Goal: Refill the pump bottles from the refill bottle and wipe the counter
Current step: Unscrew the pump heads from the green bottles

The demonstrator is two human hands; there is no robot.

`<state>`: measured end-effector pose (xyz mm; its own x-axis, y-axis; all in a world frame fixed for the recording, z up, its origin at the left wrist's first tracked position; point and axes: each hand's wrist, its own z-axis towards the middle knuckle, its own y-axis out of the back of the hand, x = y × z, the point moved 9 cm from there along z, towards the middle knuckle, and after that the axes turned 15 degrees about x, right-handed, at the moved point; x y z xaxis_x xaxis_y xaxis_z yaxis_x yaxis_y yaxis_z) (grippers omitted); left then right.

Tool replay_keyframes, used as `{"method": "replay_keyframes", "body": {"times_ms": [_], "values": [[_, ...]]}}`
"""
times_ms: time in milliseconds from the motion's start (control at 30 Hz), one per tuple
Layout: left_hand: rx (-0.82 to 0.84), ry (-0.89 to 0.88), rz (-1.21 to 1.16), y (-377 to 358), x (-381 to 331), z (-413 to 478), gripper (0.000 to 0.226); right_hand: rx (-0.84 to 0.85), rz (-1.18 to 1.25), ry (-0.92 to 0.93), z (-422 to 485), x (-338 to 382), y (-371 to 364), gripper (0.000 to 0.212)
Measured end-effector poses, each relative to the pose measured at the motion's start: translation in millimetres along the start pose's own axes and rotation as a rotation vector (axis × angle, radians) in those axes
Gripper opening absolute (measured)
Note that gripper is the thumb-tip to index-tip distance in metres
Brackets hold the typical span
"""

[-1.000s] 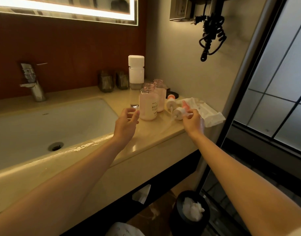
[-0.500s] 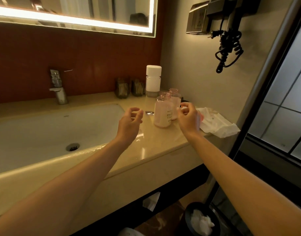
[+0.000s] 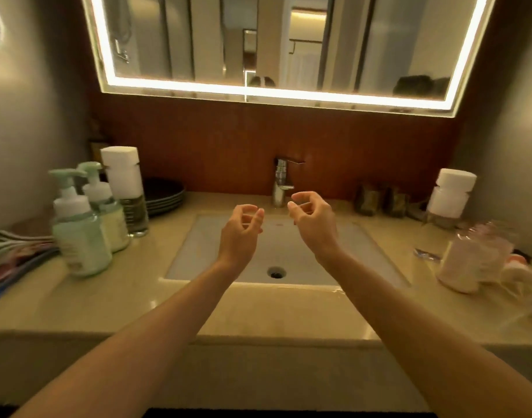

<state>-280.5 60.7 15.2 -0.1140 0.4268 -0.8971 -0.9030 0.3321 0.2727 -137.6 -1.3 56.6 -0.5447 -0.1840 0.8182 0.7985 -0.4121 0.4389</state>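
Both hands hang empty over the white rectangular sink basin (image 3: 289,251), the left hand (image 3: 240,233) and right hand (image 3: 314,220) each with a loose, half-curled grip, fingers apart and clamped on nothing. Held over the bowl below the chrome tap (image 3: 281,184), they look set for rinsing. The uncapped clear pink bottles (image 3: 469,260) stand on the beige stone desk (image 3: 258,312) at far right, mouths open for filling. The pale green pump bottles (image 3: 84,230) stand together at left, beside a white-capped tall bottle (image 3: 126,191).
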Motion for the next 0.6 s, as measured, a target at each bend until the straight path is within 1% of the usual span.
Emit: {"method": "replay_keyframes", "body": {"times_ms": [133,200,300,367,400,433,500,600], "values": [[-0.223,0.092,0.000,95.6,24.5,-25.8,0.023,0.221,0.092,0.049,18.8,42.7,-102.2,0.023],[-0.337,0.119,0.016,138.7,33.1,-40.8,0.021,0.317,0.126,0.063,22.4,61.7,-148.3,0.023],[-0.574,0.149,0.074,201.5,41.3,-69.5,0.020,0.419,0.200,0.059,23.5,82.5,-202.3,0.018],[-0.734,0.194,0.103,239.3,51.6,-90.7,0.030,0.482,0.230,0.047,24.7,91.9,-234.1,0.013],[-0.802,0.208,0.139,256.1,55.8,-100.7,0.038,0.509,0.240,0.039,25.3,95.4,-249.1,0.012],[-0.837,0.222,0.196,270.9,59.0,-106.2,0.048,0.526,0.257,0.029,26.0,98.9,-261.4,0.012],[-0.840,0.257,0.295,292.6,63.4,-107.0,0.066,0.551,0.297,0.015,28.2,103.7,-279.8,0.012],[-0.732,0.284,0.335,316.0,73.3,-91.4,0.087,0.591,0.329,0.011,28.8,109.9,-300.2,0.013]]}}
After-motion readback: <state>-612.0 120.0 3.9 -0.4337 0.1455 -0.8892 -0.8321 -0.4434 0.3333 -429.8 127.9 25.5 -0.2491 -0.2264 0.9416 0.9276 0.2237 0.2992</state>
